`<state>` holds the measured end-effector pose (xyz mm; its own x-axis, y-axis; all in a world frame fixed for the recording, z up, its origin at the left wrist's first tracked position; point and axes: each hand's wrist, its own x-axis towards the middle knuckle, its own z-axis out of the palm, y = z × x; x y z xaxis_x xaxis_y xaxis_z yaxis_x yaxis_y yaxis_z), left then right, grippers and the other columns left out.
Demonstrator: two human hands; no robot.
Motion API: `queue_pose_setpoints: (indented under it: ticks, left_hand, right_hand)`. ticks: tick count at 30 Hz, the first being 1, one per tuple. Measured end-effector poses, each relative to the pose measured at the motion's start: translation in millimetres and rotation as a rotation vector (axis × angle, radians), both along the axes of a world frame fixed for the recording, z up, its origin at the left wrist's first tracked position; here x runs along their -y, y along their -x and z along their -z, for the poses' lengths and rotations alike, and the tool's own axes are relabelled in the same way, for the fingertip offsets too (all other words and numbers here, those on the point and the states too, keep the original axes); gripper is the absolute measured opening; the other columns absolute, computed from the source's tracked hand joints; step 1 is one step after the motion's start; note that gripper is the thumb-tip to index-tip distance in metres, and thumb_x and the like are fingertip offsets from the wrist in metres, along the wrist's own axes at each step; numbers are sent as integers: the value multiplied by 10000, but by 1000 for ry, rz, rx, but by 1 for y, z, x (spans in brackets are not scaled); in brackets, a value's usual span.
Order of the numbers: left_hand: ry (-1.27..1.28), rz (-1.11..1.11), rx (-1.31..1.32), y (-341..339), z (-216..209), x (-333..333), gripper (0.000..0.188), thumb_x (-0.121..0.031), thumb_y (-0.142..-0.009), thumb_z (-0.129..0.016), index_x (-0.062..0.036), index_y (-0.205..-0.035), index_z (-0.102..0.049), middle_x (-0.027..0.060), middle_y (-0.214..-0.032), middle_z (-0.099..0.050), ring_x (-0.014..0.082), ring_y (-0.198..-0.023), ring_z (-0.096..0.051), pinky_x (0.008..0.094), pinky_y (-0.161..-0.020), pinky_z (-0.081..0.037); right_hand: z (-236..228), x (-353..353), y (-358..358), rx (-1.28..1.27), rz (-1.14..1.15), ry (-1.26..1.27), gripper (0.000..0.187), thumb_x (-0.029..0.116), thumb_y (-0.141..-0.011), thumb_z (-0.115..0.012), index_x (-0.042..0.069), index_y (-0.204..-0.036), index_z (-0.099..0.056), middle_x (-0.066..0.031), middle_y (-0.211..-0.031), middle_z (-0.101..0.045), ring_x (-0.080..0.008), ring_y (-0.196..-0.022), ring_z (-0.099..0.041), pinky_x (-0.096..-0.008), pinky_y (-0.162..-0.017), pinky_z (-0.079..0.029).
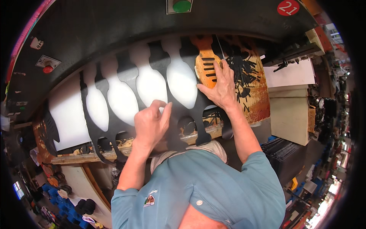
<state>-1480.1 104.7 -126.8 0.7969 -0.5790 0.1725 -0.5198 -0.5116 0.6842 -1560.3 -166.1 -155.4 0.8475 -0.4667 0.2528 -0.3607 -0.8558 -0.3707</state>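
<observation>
My right hand (223, 84) grips the lower right of an orange, sole-shaped cutting die (206, 70) with several dark slots. Its thumb is at the die's left edge, its fingers on the right side. The die rests at the right end of a black sheet (193, 126) with a row of sole-shaped openings. White board (148, 86) shows through several of these. Left of the die, my left hand (150, 124) is over the sheet's near part with its fingers curled closed. Its palm side is hidden, so I cannot make out whether anything is in it.
A dark machine beam (114, 32) with a red button (47, 69) and a green button (182, 5) spans the far side. Black scraps (244, 72) litter the worn board at right. Beyond that stands a beige box (288, 114). Black sheets (284, 152) are stacked at lower right.
</observation>
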Motion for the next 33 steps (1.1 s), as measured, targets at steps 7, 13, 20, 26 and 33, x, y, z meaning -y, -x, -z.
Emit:
queue_pose_setpoints:
  ticks: [7, 13, 20, 26, 33]
  left_hand:
    - [189, 252, 220, -64, 41, 91, 355, -95, -1020, -656, 76, -1330, -683, 298, -1432, -642, 443, -1367, -597, 498, -1181, -467]
    - [19, 270, 409, -68, 84, 127, 456, -143, -1022, -654, 112, -1400, -642, 270, -1560, -572, 409, -1509, -493, 516, -1284, -360]
    - [-4, 267, 413, -69, 77, 129, 507, -213, -1009, -693, 111, -1397, -648, 274, -1550, -578, 414, -1496, -504, 523, -1264, -379]
    - [191, 508, -349, -16, 14, 123, 852, -340, -934, -836, 133, -1538, -464, 377, -1603, -457, 479, -1536, -428, 523, -1290, -334]
    - [384, 688, -405, 52, 16, 107, 976, -402, -991, -792, 87, -1659, -274, 396, -1704, -260, 504, -1555, -383, 482, -1259, -392]
  right_hand:
    - [13, -15, -7, -30, -77, -47, 932, 362, -693, -885, -16, -1498, -606, -373, -1603, -394, -523, -1368, -466, -539, -1180, -437]
    - [-7, 38, 13, 89, -114, -569, 987, 353, -668, -922, -6, -1529, -600, -271, -1636, -456, -346, -1430, -549, -430, -1210, -437]
    - [-42, 48, 53, 566, -37, -1316, 935, 309, -805, -799, -125, -1564, -465, -164, -1307, -687, -198, -1095, -716, -303, -943, -585]
    - [-51, -5, 74, 756, 116, -1321, 731, 311, -862, -717, -87, -1452, -552, -159, -1235, -695, -216, -1043, -720, -319, -921, -602]
    - [-36, -41, 75, 692, 202, -1457, 830, 280, -855, -739, -77, -1561, -489, -109, -1346, -638, -186, -1218, -620, -322, -1101, -476]
